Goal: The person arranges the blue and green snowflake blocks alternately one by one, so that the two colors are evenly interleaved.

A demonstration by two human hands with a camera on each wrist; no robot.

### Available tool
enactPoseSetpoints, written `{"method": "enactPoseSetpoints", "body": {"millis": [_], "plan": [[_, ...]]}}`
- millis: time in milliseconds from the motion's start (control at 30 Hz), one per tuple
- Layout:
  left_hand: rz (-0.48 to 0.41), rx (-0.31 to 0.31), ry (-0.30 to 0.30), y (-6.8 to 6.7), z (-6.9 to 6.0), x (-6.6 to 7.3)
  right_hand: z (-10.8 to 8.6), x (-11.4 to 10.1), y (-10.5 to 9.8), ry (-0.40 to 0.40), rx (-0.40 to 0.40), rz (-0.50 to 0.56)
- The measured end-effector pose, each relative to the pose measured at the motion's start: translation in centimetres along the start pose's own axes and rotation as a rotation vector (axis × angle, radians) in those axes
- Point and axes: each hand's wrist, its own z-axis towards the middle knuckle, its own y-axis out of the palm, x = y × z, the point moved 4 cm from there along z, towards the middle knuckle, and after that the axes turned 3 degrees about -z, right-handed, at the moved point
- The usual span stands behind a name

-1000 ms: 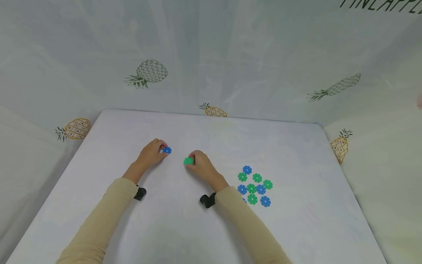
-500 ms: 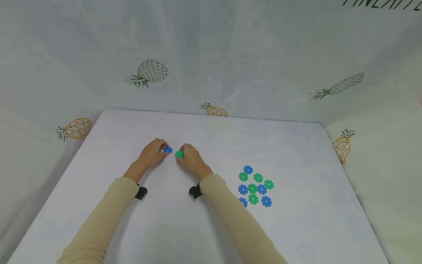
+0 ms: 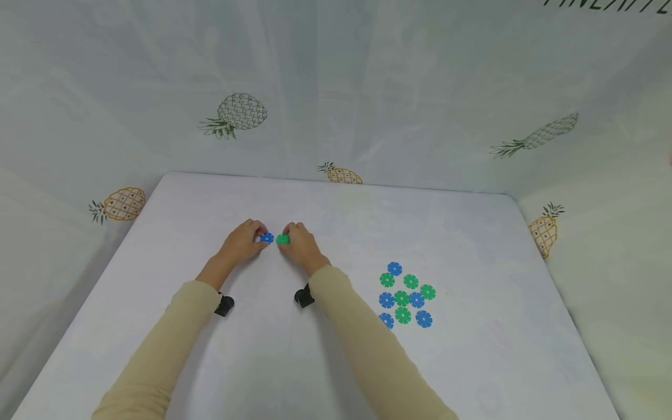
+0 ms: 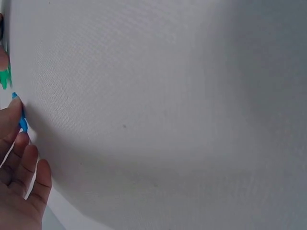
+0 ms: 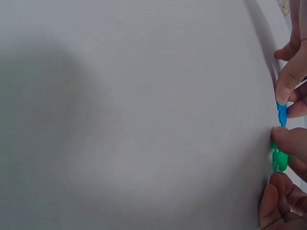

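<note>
My left hand (image 3: pixel 243 242) pinches a blue notched plastic disc (image 3: pixel 267 238) by its edge, left of the table's middle. Facing it, my right hand (image 3: pixel 303 248) pinches a green notched disc (image 3: pixel 283 239) between thumb and fingers. A small gap separates the two discs in the head view. Seen edge-on in the left wrist view, the blue disc (image 4: pixel 22 120) sits between thumb and fingertips. The right wrist view has the green disc (image 5: pixel 283 160) edge-on too, partly hidden by fingers; whether it is one disc or two there I cannot tell.
A loose group of blue and green notched discs (image 3: pixel 401 298) lies flat on the white table (image 3: pixel 488 350), right of my right forearm, whose sleeve partly covers one blue disc (image 3: pixel 387 320). A pineapple-print curtain (image 3: pixel 409 87) stands behind the table's far edge.
My right hand has moved left and slightly away from me, bringing the green disc close to the blue one. The left hand has stayed nearly still with its blue disc.
</note>
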Motion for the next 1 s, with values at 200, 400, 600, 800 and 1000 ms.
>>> {"method": "enactPoseSetpoints", "body": {"millis": [200,400,600,800,1000], "plan": [[-0.013,-0.002,0.013,0.03,0.17,-0.1,0.01,-0.29,-0.25,0.01,-0.003,-0.021],[-0.021,-0.002,0.017,0.02,0.11,-0.23,0.21,-0.48,-0.32,0.02,0.003,-0.015],[-0.038,0.006,0.018,-0.16,-0.11,-0.15,0.63,-0.5,0.24,0.034,0.011,-0.051],[-0.036,0.006,0.011,-0.11,0.03,-0.36,0.6,-0.49,0.41,0.037,0.002,-0.055],[-0.04,0.0,0.012,0.05,0.15,-0.57,0.48,-0.55,0.36,0.046,-0.011,-0.064]]}}
